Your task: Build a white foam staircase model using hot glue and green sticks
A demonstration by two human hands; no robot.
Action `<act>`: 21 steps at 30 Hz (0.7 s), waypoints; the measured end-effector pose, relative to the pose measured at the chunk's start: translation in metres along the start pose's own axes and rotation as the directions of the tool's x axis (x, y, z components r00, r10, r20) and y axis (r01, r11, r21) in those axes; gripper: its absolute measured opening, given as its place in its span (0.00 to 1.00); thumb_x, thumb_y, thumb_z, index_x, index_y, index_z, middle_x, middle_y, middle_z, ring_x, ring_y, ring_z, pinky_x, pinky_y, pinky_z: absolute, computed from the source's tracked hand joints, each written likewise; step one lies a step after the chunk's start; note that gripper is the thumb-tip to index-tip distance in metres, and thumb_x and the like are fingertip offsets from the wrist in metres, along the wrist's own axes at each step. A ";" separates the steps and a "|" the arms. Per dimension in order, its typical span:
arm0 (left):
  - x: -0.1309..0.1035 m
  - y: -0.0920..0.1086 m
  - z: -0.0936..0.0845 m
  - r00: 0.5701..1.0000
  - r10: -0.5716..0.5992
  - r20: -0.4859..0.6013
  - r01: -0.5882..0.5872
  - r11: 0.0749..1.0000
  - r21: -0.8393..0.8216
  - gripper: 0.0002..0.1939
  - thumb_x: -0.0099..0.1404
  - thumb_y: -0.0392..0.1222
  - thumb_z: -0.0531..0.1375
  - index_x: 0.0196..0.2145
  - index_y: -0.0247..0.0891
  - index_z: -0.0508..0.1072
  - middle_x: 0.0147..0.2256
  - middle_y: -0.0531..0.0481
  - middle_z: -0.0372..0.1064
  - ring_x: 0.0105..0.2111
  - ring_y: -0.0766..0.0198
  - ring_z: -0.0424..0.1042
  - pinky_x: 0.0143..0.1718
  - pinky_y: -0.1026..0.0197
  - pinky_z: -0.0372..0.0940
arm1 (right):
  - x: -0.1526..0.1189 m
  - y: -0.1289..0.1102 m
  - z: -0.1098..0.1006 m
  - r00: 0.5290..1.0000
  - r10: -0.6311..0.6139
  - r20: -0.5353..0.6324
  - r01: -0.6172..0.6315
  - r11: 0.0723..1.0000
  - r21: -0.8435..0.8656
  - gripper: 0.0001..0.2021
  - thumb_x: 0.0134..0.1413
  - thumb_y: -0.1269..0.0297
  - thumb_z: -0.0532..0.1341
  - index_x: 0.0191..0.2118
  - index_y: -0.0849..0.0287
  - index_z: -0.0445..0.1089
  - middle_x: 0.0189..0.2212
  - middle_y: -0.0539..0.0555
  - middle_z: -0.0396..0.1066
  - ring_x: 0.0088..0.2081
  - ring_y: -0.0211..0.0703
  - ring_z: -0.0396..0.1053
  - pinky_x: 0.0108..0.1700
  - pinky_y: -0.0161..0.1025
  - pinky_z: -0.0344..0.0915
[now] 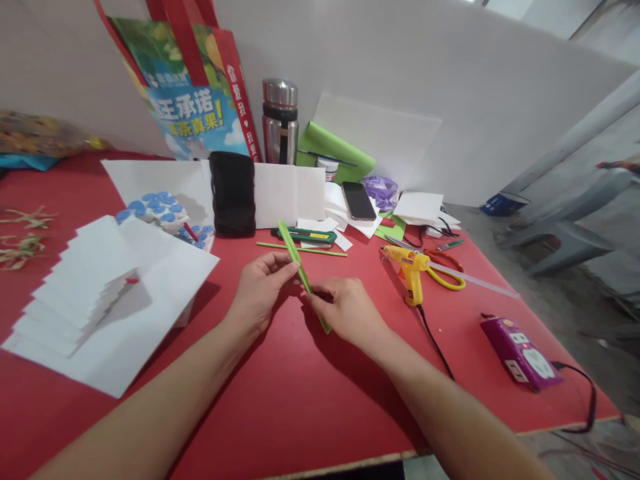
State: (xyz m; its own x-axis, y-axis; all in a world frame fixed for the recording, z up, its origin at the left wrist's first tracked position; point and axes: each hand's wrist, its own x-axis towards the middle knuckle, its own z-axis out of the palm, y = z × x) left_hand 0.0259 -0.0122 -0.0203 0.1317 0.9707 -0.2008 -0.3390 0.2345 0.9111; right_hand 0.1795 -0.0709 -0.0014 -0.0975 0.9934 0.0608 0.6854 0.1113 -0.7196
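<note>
A folded light-green strip (289, 238) slants over the middle of the red table, held between both hands. My left hand (264, 287) pinches it near its middle with thumb and fingers. Just below and to the right, my right hand (345, 308) grips its lower part, and the lower end sticks out beneath the fingers. Beyond the hands, a thin green strip (325, 252) lies on the table, just in front of a green cutter knife (305, 235).
White stepped paper pieces (75, 287) lie at the left by blue-topped items (160, 210). A black case (233, 193), steel flask (280, 123) and phone (359, 201) are behind. A yellow glue gun (411, 270), scissors (447, 270) and purple box (520, 353) lie right.
</note>
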 end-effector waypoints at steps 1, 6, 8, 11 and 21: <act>0.000 0.001 -0.001 0.999 -0.007 0.031 0.008 1.000 -0.006 0.16 0.49 0.41 0.76 0.32 0.34 0.77 0.27 0.48 0.78 0.26 0.63 0.77 0.30 0.61 0.74 | 0.000 0.001 -0.001 1.000 0.011 0.014 -0.011 1.000 0.022 0.13 0.62 0.71 0.63 0.24 0.60 0.75 0.20 0.49 0.71 0.24 0.36 0.63 0.29 0.36 0.52; 0.000 0.006 -0.002 0.991 -0.029 0.128 0.032 0.999 -0.027 0.18 0.48 0.42 0.77 0.34 0.33 0.78 0.29 0.47 0.79 0.25 0.62 0.77 0.30 0.59 0.75 | 0.001 0.006 -0.005 0.982 0.142 0.122 -0.173 0.941 0.293 0.09 0.58 0.69 0.63 0.30 0.60 0.80 0.25 0.52 0.79 0.26 0.41 0.73 0.30 0.34 0.62; 0.000 0.008 -0.001 0.990 -0.024 0.137 0.027 0.999 -0.020 0.18 0.47 0.42 0.77 0.33 0.33 0.79 0.28 0.47 0.79 0.25 0.63 0.76 0.29 0.60 0.75 | 0.001 0.008 -0.007 0.966 0.182 0.182 -0.243 0.880 0.408 0.08 0.57 0.68 0.63 0.33 0.61 0.81 0.28 0.55 0.81 0.29 0.44 0.77 0.31 0.35 0.67; -0.002 0.010 0.001 0.993 0.001 0.118 -0.001 1.000 -0.001 0.17 0.47 0.41 0.77 0.32 0.33 0.79 0.26 0.49 0.77 0.24 0.65 0.75 0.28 0.62 0.73 | 0.001 0.007 -0.007 0.958 0.204 0.203 -0.275 0.853 0.443 0.09 0.55 0.71 0.62 0.33 0.61 0.81 0.28 0.55 0.81 0.30 0.45 0.78 0.32 0.36 0.70; -0.003 0.009 0.003 0.999 0.033 0.024 -0.034 0.999 0.026 0.19 0.45 0.43 0.78 0.31 0.34 0.77 0.25 0.51 0.75 0.23 0.64 0.75 0.27 0.61 0.74 | -0.001 -0.001 -0.002 0.987 0.156 0.028 -0.158 0.970 0.186 0.04 0.57 0.68 0.68 0.38 0.59 0.81 0.32 0.53 0.83 0.31 0.42 0.78 0.34 0.35 0.67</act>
State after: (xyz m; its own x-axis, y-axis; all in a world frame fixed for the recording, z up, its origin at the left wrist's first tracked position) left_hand 0.0250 -0.0132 -0.0109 0.1430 0.9764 -0.1616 -0.3190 0.2001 0.9264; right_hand 0.1803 -0.0715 0.0003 -0.0095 0.9974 -0.0710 0.5456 -0.0543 -0.8363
